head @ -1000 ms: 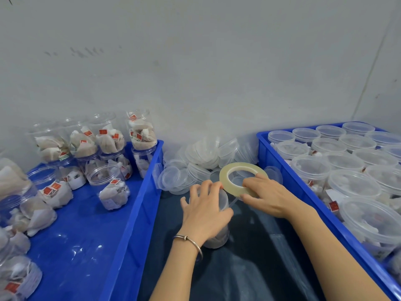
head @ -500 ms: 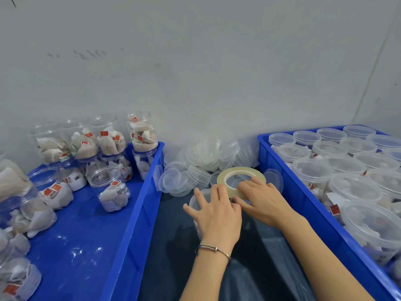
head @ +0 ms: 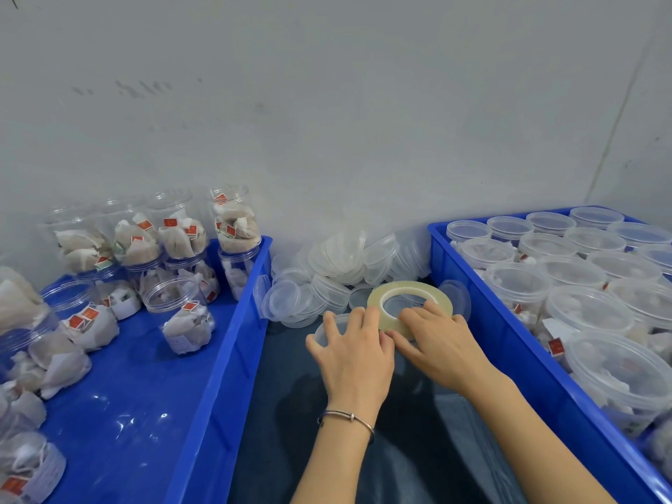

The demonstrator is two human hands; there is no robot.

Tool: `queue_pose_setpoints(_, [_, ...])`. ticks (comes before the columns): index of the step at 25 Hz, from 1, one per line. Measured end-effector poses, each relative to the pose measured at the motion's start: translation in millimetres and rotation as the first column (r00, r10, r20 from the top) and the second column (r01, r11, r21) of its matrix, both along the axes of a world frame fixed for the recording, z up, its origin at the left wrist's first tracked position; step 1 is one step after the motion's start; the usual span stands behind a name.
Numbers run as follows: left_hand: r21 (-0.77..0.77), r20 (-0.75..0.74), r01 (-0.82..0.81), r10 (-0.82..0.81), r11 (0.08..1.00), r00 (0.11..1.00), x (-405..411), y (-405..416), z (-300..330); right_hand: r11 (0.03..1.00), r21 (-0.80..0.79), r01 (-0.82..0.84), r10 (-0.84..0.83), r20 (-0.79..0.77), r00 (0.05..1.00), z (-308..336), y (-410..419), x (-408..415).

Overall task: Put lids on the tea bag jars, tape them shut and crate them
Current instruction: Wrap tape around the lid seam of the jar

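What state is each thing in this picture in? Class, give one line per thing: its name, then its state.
Jar under the hands: upright, lidded, held.
Tape roll: tilted, held above the jar.
Left hand: grip curled over the jar's lid.
Right hand: grip on the tape roll.
Jars in left crate: without lids, some stacked.
Jars in right crate: lidded, upright.
Spare lids: loose, piled.
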State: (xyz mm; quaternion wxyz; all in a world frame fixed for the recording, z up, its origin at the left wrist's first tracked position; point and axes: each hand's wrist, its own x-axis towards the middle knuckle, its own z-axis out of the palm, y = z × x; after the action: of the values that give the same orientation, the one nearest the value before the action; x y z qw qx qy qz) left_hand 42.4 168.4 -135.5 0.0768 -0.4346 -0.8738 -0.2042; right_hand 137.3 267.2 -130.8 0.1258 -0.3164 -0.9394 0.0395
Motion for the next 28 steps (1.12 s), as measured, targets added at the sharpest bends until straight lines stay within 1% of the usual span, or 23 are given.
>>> queue_pose_setpoints(3, [0.049,-0.006,0.051,-0.050,0.998,0.999,-9.2,2.6,0.6,0.993,0.006,0.120,-0.119,-0.015,0.993,0.5,-16.5,4.0])
queue_pose_setpoints(5, [0.034,-0.006,0.079,-0.079,0.996,0.997,-15.5,5.6,2.1,0.980,0.026,0.195,-0.195,-0.012,0.981,2.5,-26.6,6.6])
queue_pose_setpoints(9, [0.052,-0.017,0.136,-0.135,0.989,0.991,-13.2,6.9,-1.3,0.963,0.038,0.268,-0.267,-0.019,0.963,19.1,-44.8,6.4])
queue_pose_setpoints(10, [0.082,-0.012,0.135,-0.134,0.988,0.991,-17.0,7.6,-0.7,0.966,-0.005,0.257,-0.257,-0.066,0.964,23.8,-50.6,9.9])
queue_pose_setpoints(11, [0.110,0.024,0.098,-0.101,0.989,0.995,-26.7,8.0,2.8,0.974,-0.091,0.208,-0.221,-0.160,0.962,27.4,-56.4,16.8])
queue_pose_setpoints(12, [0.149,0.134,0.028,-0.048,0.988,0.990,-42.3,8.0,13.0,0.978,-0.173,0.116,-0.167,-0.314,0.935,30.5,-63.6,24.3])
queue_pose_setpoints(13, [0.184,0.305,-0.045,-0.014,0.982,0.952,-61.3,9.1,24.1,0.984,-0.178,0.027,-0.107,-0.458,0.882,31.3,-68.8,34.4])
queue_pose_setpoints(14, [0.214,0.427,-0.067,-0.032,0.975,0.904,-76.3,8.7,28.2,0.992,-0.128,-0.008,-0.059,-0.514,0.856,29.7,-69.9,44.2])
queue_pose_setpoints(15, [0.241,0.444,-0.058,-0.057,0.969,0.894,-80.7,4.7,28.0,0.994,-0.106,-0.005,-0.046,-0.478,0.877,28.7,-65.6,49.9])
queue_pose_setpoints(16, [0.255,0.379,-0.050,-0.052,0.966,0.924,-74.3,-0.8,26.6,0.992,-0.130,0.007,-0.059,-0.397,0.916,23.8,-55.9,49.4])
queue_pose_setpoints(17, [0.254,0.303,-0.036,-0.044,0.967,0.952,-61.6,-5.8,24.7,0.982,-0.183,0.052,-0.101,-0.269,0.958,18.7,-48.5,42.3])
queue_pose_setpoints(18, [0.266,0.251,-0.010,-0.059,0.964,0.966,-49.5,-4.5,20.4,0.970,-0.221,0.099,-0.134,-0.147,0.980,13.4,-39.5,32.2])
queue_pose_setpoints(19, [0.257,0.231,0.008,-0.070,0.966,0.970,-37.7,-3.0,18.3,0.958,-0.256,0.127,-0.140,-0.032,0.990,7.3,-33.9,23.1])
queue_pose_setpoints(21, [0.166,0.250,0.029,-0.071,0.986,0.966,-31.7,-0.9,16.9,0.948,-0.292,0.123,-0.098,0.102,0.990,-12.9,-22.9,9.0])
queue_pose_setpoints(23, [0.120,0.221,0.020,-0.046,0.993,0.974,-33.5,0.7,23.2,0.937,-0.340,0.084,-0.025,0.175,0.984,-30.3,-18.9,9.4])
queue_pose_setpoints(24, [0.130,0.188,0.019,-0.043,0.991,0.981,-31.2,-1.1,24.3,0.937,-0.346,0.058,-0.006,0.149,0.989,-34.7,-17.5,11.4])
queue_pose_setpoints(25, [0.183,0.151,0.031,-0.060,0.983,0.987,-24.8,-4.9,24.4,0.948,-0.318,0.019,-0.002,0.053,0.999,-33.7,-16.9,13.1])
queue_pose_setpoints(26, [0.291,0.095,0.076,-0.108,0.954,0.990,-13.9,-7.3,27.3,0.964,-0.265,-0.038,0.012,-0.102,0.995,-25.8,-18.8,14.0])
queue_pose_setpoints(27, [0.409,0.006,0.162,-0.181,0.898,0.984,-2.2,-6.7,31.6,0.974,-0.211,-0.087,0.028,-0.266,0.964,-14.8,-21.0,14.9])
queue_pose_setpoints(28, [0.513,-0.101,0.271,-0.257,0.814,0.961,7.4,-2.2,38.9,0.979,-0.167,-0.116,0.036,-0.418,0.908,-3.0,-22.1,16.1])
